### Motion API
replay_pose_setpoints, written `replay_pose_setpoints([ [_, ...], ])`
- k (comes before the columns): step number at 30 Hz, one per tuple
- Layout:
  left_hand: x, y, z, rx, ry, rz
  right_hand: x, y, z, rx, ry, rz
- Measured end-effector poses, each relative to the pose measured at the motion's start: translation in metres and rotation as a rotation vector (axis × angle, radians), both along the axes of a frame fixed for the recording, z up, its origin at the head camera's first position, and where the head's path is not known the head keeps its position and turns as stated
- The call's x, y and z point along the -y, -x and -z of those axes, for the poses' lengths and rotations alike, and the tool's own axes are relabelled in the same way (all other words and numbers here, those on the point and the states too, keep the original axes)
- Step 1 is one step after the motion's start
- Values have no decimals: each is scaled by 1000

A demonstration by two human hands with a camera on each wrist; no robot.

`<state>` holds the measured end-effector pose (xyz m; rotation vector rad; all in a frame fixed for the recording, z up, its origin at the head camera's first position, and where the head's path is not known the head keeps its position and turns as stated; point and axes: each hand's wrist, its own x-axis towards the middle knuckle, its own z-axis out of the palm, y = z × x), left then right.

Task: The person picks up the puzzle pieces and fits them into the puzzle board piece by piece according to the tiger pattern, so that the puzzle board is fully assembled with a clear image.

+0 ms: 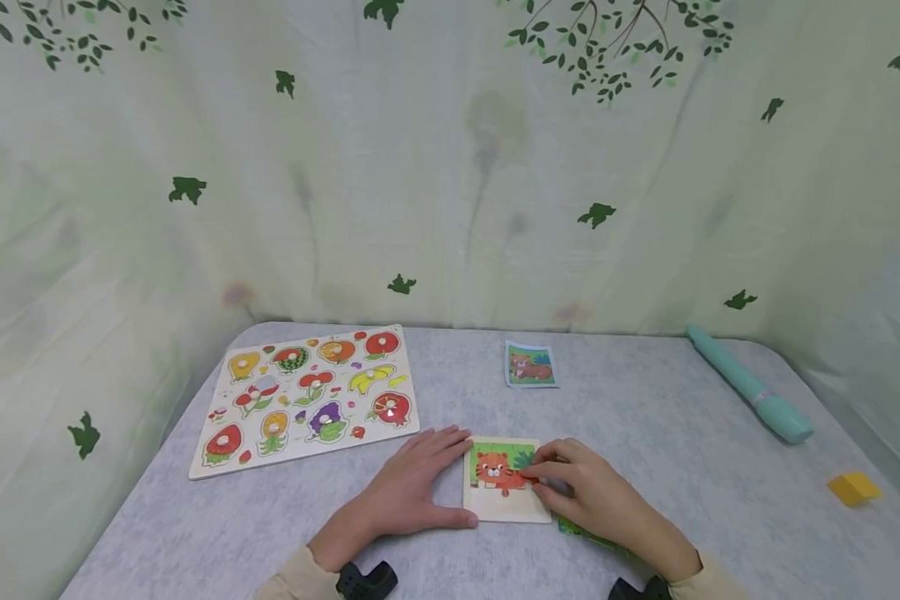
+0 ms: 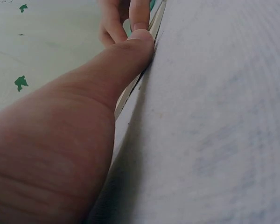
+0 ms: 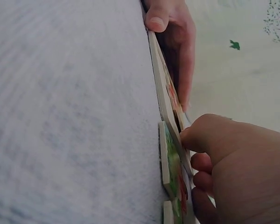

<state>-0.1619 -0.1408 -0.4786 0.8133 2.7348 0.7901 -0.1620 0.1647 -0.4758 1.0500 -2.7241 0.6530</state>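
Head view has it clearest: a left hand (image 1: pixel 423 483) lies along the near-left side of a small square wooden tray (image 1: pixel 506 508), fingers straight and thumb stretched well apart from them, the thumb at its lower left corner and a fingertip at its upper one. From where I stand, that spread looks meant to brace the tray against sliding on the table (image 1: pixel 645 408). At the tray's right edge, the right hand (image 1: pixel 581 483) has thumb and bent fingers drawn together, seemingly pinching a puzzle piece (image 1: pixel 529 478); only a bit of red shows at the tips. Inside the tray sits most of a tiger picture (image 1: pixel 495 473) against green, while bare wood shows along the bottom. Loose green pieces (image 3: pixel 170 154) lie on the table beside the tray, partly under the right hand, perhaps kept there for easy reach; whether they touch the tray I cannot tell. Off to the left, a fruit board (image 1: pixel 303 442) holds fruit shapes, watermelon, grapes and bananas among them, apparently seated in cut-outs. A picture card (image 1: pixel 532 367) lies beyond the tray, with a teal roll (image 1: pixel 750 387) and yellow block (image 1: pixel 853 488) well to the right.
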Motion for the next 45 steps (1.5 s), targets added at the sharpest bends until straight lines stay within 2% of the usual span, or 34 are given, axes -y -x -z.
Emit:
replay_pose_setpoints([
  [17,0,0,1,-11,-16,-2,-1,2,0,3,9,-40],
  [45,1,0,1,-21,-21,7,-3,4,-1,48,-2,-42],
])
